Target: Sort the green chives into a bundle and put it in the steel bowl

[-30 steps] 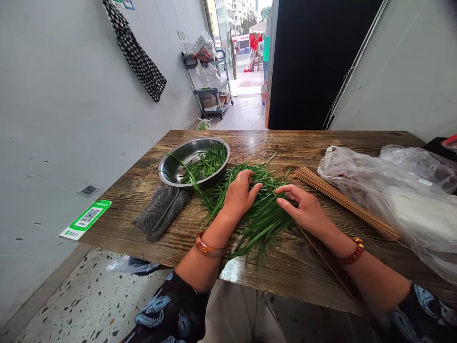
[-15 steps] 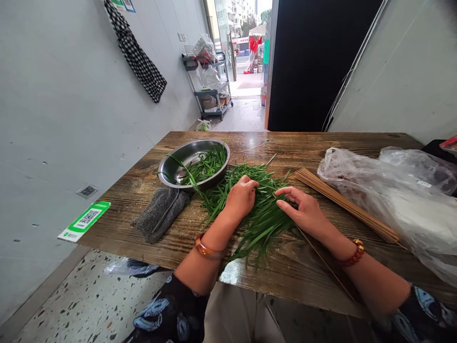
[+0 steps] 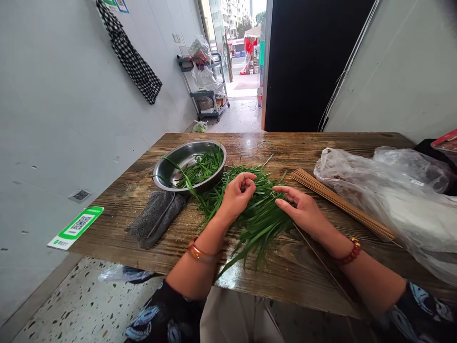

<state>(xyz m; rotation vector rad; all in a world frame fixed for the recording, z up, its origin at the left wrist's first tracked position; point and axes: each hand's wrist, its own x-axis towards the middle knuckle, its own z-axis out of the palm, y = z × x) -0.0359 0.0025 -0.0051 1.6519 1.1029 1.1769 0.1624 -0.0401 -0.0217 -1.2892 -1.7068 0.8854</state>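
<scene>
A loose pile of garlic chives point(image 3: 262, 224), long flat green leaves, lies on the wooden table in front of me. My left hand point(image 3: 238, 194) is above the pile's left part, thumb and fingers curled into a pinch; whatever may be between them is too small to make out. At the pile's right side, my right hand point(image 3: 300, 208) grips a thin bamboo skewer point(image 3: 317, 252) between thumb and fingers. Its tip shows just past the fingertips, and its long end slants down under my right forearm toward the table's front edge.
A steel bowl point(image 3: 167, 162) with cut chives stands behind the pile, beside a dark grey cloth point(image 3: 155, 219). To the right lie a bundle of skewers point(image 3: 339, 202) and clear plastic bags point(image 3: 400, 195). A green QR-code card point(image 3: 76, 228) sits at the table's left edge.
My left hand has lifted slightly off the chives, its fingers rolling into a rounder pinch. My right hand keeps its hold on the skewer. The view has shifted a little.
</scene>
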